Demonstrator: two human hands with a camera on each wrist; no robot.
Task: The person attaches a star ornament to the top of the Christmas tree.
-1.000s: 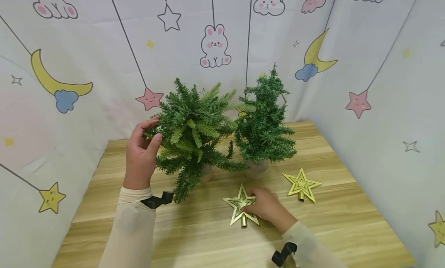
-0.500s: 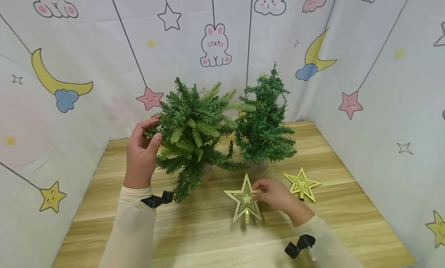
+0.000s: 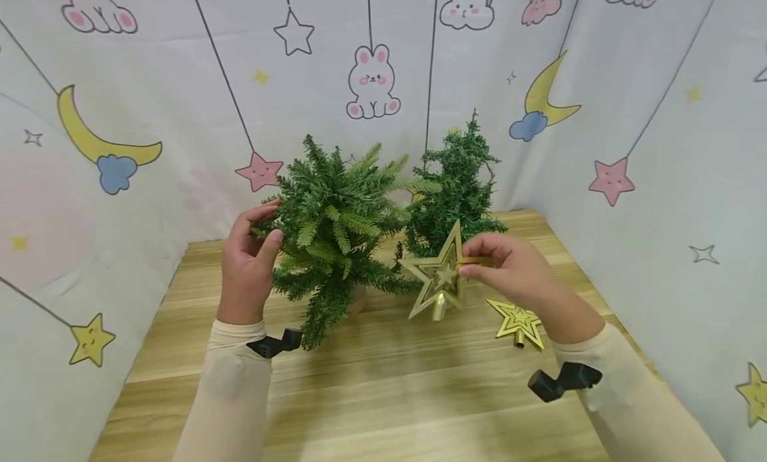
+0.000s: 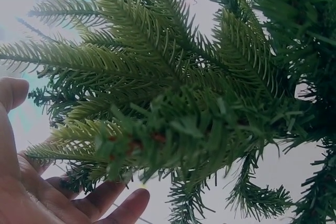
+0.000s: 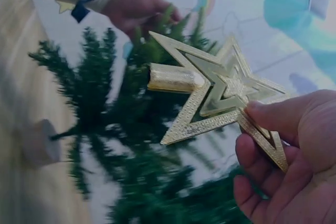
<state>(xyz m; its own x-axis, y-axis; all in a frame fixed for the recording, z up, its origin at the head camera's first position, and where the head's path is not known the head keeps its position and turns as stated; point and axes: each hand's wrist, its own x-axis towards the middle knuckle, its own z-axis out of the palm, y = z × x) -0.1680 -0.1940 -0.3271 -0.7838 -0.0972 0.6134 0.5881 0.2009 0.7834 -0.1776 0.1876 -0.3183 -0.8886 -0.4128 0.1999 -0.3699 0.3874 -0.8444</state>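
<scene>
So, the gold, glittery five-pointed star topper (image 3: 445, 274) is up in the air above the table, just in front of the lower part of the tree on the right as the head view sees it. You've got it by one side point in your right hand (image 3: 520, 272): thumb on the front face, curled fingers behind, a proper pinch. It's leaning a bit, with its shiny gold tube (image 5: 173, 78) at the lower end.

Your left hand (image 3: 247, 269) is over at the left edge of the bushy green artificial tree with lighter green sprigs (image 3: 335, 216). Those fingers look relaxed and loosely spread around the branch tips, with some fingertips hidden behind needles in the head view. Can't tell how much they're really touching. That tree stands on a pale round base (image 3: 357, 299).

Just to its right is the narrower dark green artificial tree (image 3: 457, 176), its lower part blocked by the star and your hand. A second, shiny gold five-pointed star (image 3: 516, 322) lies on the light wood-grain table (image 3: 383, 395), nearer to you than that tree and partly covered by your right hand.

Both your sleeves are beige, and behind everything hangs a white cloth backdrop (image 3: 180, 82) printed with moons, stars and rabbits.
</scene>
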